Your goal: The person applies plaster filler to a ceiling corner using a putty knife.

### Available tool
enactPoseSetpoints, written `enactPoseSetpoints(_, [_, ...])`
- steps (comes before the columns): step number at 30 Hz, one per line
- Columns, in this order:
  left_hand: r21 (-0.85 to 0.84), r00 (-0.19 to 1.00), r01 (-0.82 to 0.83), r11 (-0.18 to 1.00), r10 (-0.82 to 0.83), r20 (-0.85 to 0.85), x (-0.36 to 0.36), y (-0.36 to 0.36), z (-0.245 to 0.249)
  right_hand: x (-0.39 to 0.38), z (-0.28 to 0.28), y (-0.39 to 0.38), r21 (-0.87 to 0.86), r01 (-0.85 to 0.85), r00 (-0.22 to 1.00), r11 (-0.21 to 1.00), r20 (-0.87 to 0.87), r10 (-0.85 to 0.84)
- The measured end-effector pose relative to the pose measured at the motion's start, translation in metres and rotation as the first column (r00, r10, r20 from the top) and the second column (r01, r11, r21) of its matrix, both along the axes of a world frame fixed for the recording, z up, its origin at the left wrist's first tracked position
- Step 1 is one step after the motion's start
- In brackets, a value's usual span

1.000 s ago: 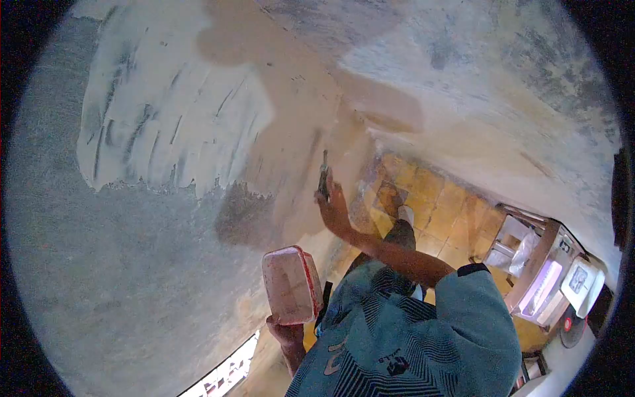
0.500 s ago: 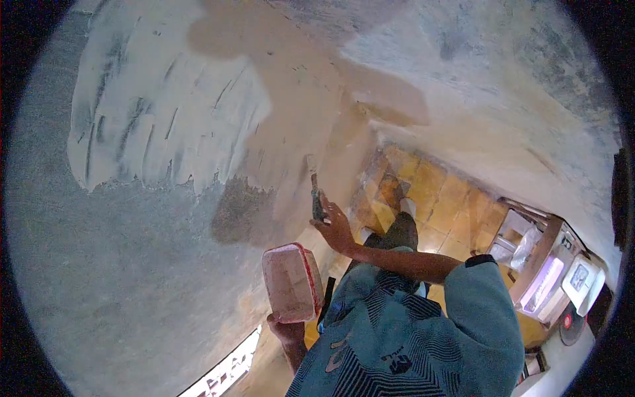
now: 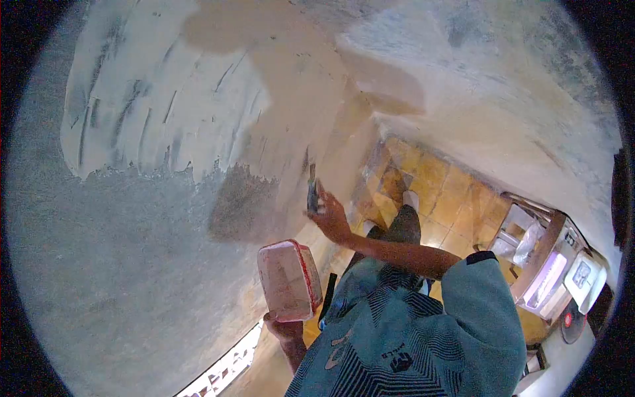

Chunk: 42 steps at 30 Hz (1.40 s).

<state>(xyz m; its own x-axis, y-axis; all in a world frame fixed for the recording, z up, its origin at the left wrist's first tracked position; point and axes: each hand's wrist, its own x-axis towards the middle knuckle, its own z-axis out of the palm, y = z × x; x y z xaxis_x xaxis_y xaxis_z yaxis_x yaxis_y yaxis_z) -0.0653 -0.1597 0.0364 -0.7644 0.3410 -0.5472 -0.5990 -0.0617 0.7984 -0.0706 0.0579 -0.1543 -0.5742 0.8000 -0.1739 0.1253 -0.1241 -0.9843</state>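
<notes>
My right hand (image 3: 331,218) is closed round the dark handle of a putty knife (image 3: 312,182), its blade pointing up at the plastered wall (image 3: 291,119). Whether the blade touches the wall is hard to tell. From below, my left hand (image 3: 286,327) grips a pinkish-white plastic tub (image 3: 283,281) with a red rim, tilted so its inside shows. Pale residue coats the tub's inner walls. On the wall, a patch of white plaster (image 3: 152,99) with dark streaks ends in a ragged lower edge above bare grey wall (image 3: 132,264).
A second wall (image 3: 483,112) meets the first in a corner at right. Yellow tiles (image 3: 436,178) cover the floor where my feet stand. At lower right is a small cabinet (image 3: 542,264) with bags and boxes. A bright slatted opening (image 3: 225,364) shows at lower left.
My right hand has turned the putty knife, so its blade now shows as a thin edge. The tub in my left hand has shifted slightly left and up in view.
</notes>
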Motion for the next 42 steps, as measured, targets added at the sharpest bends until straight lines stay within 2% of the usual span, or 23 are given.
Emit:
enactPoseSetpoints(4, [0.029,0.999,0.003,1.000,-0.004,0.048,-0.011,-0.025,-0.010,0.044,0.016,-0.021,-0.164,-0.213,0.961,0.963,-0.210,0.177])
enactPoseSetpoints(8, [0.108,0.996,0.063,0.992,-0.070,0.062,-0.007,-0.014,-0.003,0.036,-0.021,0.020,-0.087,-0.042,0.999,0.995,-0.017,0.041])
enactPoseSetpoints(11, [0.080,0.997,0.039,0.996,-0.044,0.065,-0.005,-0.023,-0.003,0.017,-0.005,0.097,-0.140,0.134,0.987,0.981,-0.066,-0.144])
enactPoseSetpoints(14, [0.040,0.999,0.014,0.999,-0.016,0.033,-0.006,-0.036,-0.012,0.001,-0.017,0.124,0.090,0.202,0.976,0.975,-0.094,-0.194])
enactPoseSetpoints(17, [0.025,0.999,0.032,0.999,-0.032,0.019,-0.009,-0.048,-0.018,0.000,-0.016,0.116,-0.084,0.063,0.992,0.995,-0.101,-0.071])
enactPoseSetpoints(19, [-0.012,1.000,-0.003,1.000,0.003,0.012,-0.007,-0.054,-0.015,-0.002,-0.014,0.100,-0.130,0.078,0.989,0.988,-0.112,-0.093])
enactPoseSetpoints(20, [0.033,1.000,0.022,0.999,-0.022,0.015,-0.007,-0.055,-0.013,-0.002,-0.012,0.091,-0.154,0.086,0.988,0.984,-0.115,-0.105])
enactPoseSetpoints(22, [0.123,0.997,0.073,0.990,-0.076,0.022,-0.008,-0.055,-0.011,0.003,0.003,0.069,-0.161,0.028,0.996,0.986,-0.083,-0.042])
enactPoseSetpoints(23, [0.090,0.997,0.073,0.993,-0.074,0.015,-0.008,-0.056,-0.010,0.006,0.012,0.057,-0.166,0.002,0.998,0.986,-0.065,-0.013])
enactPoseSetpoints(24, [0.057,0.997,0.072,0.996,-0.073,0.010,-0.008,-0.056,-0.010,-0.006,-0.027,0.030,0.002,0.017,0.998,1.000,-0.058,-0.017])
enactPoseSetpoints(27, [0.009,0.999,0.042,0.999,-0.042,0.013,-0.007,-0.055,-0.007,-0.004,-0.027,-0.033,-0.006,-0.025,0.997,1.000,-0.071,0.024])
enactPoseSetpoints(30, [0.007,0.999,0.044,0.999,-0.044,0.003,-0.005,-0.047,-0.001,0.016,-0.018,-0.080,-0.064,-0.187,0.981,0.980,-0.057,0.184])
enactPoseSetpoints(33, [0.045,0.997,0.081,0.996,-0.082,0.011,-0.009,-0.051,0.001,0.031,-0.016,-0.088,-0.105,-0.197,0.980,0.975,-0.041,0.194])
enactPoseSetpoints(36, [0.049,0.998,0.050,0.998,-0.052,0.036,-0.009,-0.059,-0.002,0.022,-0.012,-0.046,-0.034,-0.064,0.992,0.997,0.102,0.067])
enactPoseSetpoints(39, [0.056,0.998,0.042,0.998,-0.045,0.046,-0.013,-0.067,-0.008,0.002,-0.007,-0.001,0.043,0.115,0.986,0.992,-0.129,-0.109])
enactPoseSetpoints(42, [0.057,0.998,0.034,0.998,-0.036,0.044,-0.011,-0.070,-0.005,-0.012,-0.003,0.001,-0.011,0.038,0.998,0.999,-0.049,-0.039])
